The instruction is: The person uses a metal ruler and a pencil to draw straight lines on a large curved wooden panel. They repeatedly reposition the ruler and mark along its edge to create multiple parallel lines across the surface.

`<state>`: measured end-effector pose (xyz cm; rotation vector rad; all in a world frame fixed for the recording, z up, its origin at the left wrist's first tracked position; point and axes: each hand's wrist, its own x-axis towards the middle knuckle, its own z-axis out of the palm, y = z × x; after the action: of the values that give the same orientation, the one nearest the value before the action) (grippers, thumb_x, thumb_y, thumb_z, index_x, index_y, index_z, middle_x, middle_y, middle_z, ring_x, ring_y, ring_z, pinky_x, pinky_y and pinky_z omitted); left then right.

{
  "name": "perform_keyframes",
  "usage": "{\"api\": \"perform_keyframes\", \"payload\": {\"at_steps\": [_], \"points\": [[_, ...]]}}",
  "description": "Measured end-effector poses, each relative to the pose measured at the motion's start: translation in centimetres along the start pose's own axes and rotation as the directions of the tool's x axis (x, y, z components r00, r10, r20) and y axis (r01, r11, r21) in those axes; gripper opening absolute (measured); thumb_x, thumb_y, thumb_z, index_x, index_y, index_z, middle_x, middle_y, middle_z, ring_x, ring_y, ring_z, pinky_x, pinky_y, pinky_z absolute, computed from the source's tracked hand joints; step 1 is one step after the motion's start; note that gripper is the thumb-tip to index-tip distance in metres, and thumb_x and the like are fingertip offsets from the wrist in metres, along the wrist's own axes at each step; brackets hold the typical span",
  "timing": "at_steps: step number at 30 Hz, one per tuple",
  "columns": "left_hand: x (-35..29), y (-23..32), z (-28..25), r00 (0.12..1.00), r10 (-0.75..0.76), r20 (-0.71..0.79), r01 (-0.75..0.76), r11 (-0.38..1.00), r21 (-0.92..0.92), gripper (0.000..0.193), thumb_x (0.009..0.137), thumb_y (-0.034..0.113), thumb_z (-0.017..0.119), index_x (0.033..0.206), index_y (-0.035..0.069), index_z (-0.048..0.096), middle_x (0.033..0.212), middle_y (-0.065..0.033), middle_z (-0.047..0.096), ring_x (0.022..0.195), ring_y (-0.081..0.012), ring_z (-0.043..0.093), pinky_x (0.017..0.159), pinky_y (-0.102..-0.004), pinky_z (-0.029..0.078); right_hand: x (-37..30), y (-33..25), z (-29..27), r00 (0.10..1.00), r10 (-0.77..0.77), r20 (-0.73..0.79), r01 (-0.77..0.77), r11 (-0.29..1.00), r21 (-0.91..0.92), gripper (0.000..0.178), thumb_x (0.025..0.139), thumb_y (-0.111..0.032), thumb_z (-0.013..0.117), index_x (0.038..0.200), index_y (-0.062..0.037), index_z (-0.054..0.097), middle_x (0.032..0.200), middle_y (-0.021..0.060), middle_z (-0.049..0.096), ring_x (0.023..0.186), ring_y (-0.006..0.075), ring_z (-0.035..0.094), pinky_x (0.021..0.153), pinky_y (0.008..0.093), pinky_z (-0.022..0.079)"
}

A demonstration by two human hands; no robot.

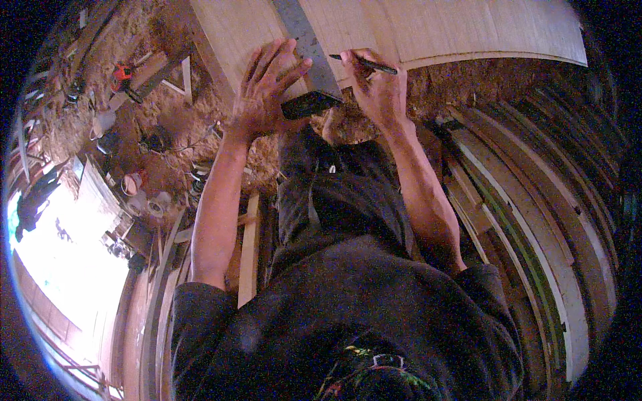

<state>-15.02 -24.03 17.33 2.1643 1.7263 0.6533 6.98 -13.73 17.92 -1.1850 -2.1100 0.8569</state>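
A pale wooden board [435,30] spans the top of the view. Across it lies a flat grey metal blade [304,33] with a black block [311,105] at its near end, like a carpenter's square. My left hand [267,83] rests flat on the board along the blade's left side, its fingers stretched and apart. The heel of that palm is close to the black block. In my right hand [381,90] a dark pen [371,64] is pinched, with its tip pointing left at the blade's right edge. The blade's far end is cut off by the picture's top.
A red and black tape measure [122,78] lies on a plank at the left, among wood shavings [177,120]. Long timber strips [528,220] are stacked at the right. Near my left arm stands a narrow wooden batten [249,254]. Rolls of tape [158,204] sit farther left.
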Motion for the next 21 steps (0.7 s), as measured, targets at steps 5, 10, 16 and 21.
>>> {"api": "perform_keyframes", "payload": {"at_steps": [5, 10, 16, 21], "points": [[0.1, -0.1, 0.3, 0.998, 0.037, -0.058, -0.038, 0.999, -0.015, 0.097, 0.062, 0.055, 0.083, 0.149, 0.029, 0.049, 0.16, -0.0145, 0.036, 0.146, -0.0395, 0.034, 0.122, -0.0554, 0.022, 0.1, 0.3, 0.6, 0.999, -0.049, -0.019, 0.049, 0.998, 0.025, 0.025, 0.097, -0.027, 0.067, 0.093, -0.0031, 0.072, 0.082, 0.014, 0.073, 0.071, 0.0287, 0.072, 0.065, 0.0373, 0.055], [-0.6, -0.7, 0.6, 1.0, 0.004, 0.007, -0.005, 0.996, 0.087, 0.096, 0.064, 0.055, 0.082, 0.149, 0.028, 0.049, 0.16, -0.0155, 0.036, 0.146, -0.0403, 0.034, 0.122, -0.055, 0.022, -1.5, 0.8, -1.4, 0.981, -0.127, 0.147, 0.158, 0.962, -0.222, 0.03, 0.098, -0.031, 0.066, 0.093, -0.0016, 0.072, 0.082, 0.0156, 0.073, 0.07, 0.0257, 0.072, 0.064, 0.0357, 0.054], [-1.8, -1.7, 1.0, 0.999, -0.022, 0.042, 0.017, 0.993, 0.12, 0.091, 0.066, 0.044, 0.083, 0.148, 0.022, 0.05, 0.159, -0.0159, 0.036, 0.145, -0.0396, 0.035, 0.121, -0.0522, 0.025, -9.7, 1.3, -5.4, 0.896, 0.44, 0.056, -0.435, 0.85, 0.295, 0.039, 0.1, -0.037, 0.064, 0.092, 0.0017, 0.07, 0.075, 0.0053, 0.07, 0.063, 0.0127, 0.062, 0.056, 0.0319, 0.05], [-7.2, 2.1, 1.5, 0.923, -0.337, 0.187, 0.242, 0.883, 0.401, 0.071, 0.071, 0.021, 0.078, 0.138, 0.01, 0.054, 0.143, -0.0188, 0.049, 0.131, -0.0384, 0.05, 0.111, -0.0496, 0.039, -20.2, 5.7, -7.1, 0.833, 0.547, -0.075, -0.512, 0.817, 0.265, 0.042, 0.103, -0.038, 0.06, 0.089, 0.0012, 0.067, 0.072, 0.0005, 0.06, 0.066, 0.0091, 0.05, 0.058, 0.0307, 0.04]]}}
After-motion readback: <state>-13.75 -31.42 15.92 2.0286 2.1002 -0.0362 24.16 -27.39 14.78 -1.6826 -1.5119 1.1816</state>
